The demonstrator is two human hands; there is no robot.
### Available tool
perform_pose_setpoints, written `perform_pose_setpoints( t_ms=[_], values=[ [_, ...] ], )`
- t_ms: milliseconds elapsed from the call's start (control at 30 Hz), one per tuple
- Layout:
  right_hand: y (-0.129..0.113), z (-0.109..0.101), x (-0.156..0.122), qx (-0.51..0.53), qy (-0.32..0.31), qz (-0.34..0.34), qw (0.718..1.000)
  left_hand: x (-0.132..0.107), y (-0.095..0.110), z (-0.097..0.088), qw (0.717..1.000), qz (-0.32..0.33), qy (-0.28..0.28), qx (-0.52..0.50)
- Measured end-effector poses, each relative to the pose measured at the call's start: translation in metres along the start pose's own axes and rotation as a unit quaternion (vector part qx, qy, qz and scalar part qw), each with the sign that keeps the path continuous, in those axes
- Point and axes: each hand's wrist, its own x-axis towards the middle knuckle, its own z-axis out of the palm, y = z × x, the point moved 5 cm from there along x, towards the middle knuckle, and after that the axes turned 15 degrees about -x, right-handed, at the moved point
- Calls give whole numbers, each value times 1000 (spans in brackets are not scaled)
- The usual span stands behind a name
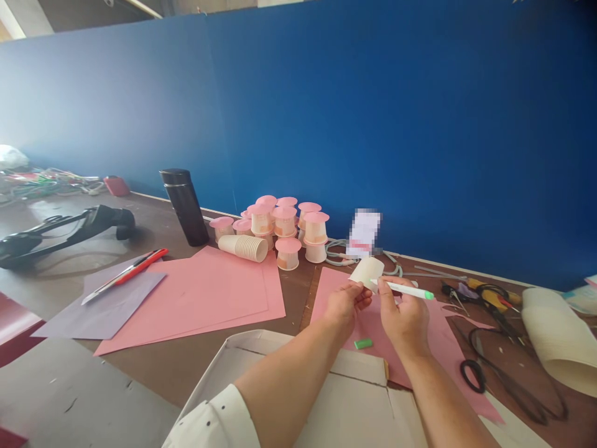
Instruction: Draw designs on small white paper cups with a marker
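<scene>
My left hand (349,303) grips a white paper cup (367,272), which is tilted on its side above a pink sheet (380,326). In my right hand (407,317) is a white marker with a green end (405,289), its tip against or very close to the cup's wall. A loose green marker cap (362,343) lies on the pink sheet below my hands. Left of the hands, several paper cups with pink paper discs on top (284,222) stand upside down, some stacked in two layers. Beside them a nested stack of cups (243,247) lies sideways.
A black bottle (185,208) stands at the back. Pink sheets (200,292) and a red utility knife (125,275) on purple paper lie to the left. Cardboard (354,404) is under my forearms. Cables, tools and a big cup stack (557,336) occupy the right. A blue partition (349,112) closes the back.
</scene>
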Motion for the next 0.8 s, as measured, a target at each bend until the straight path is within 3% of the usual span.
perform_pose_setpoints(
  t_ms=[167,333,433,800],
  values=[
    [1,-1,-1,32,4,35,999,-1,0,0,1000,-7,15,-8],
    [11,-2,-1,105,-52,179,977,-3,0,-1,998,-27,53,-23],
    [14,-2,-1,115,-87,230,963,-4,0,-1,998,-37,53,-28],
    [34,27,-3,309,-37,262,914,-3,-2,-2,998,-44,50,-23]
  ],
)
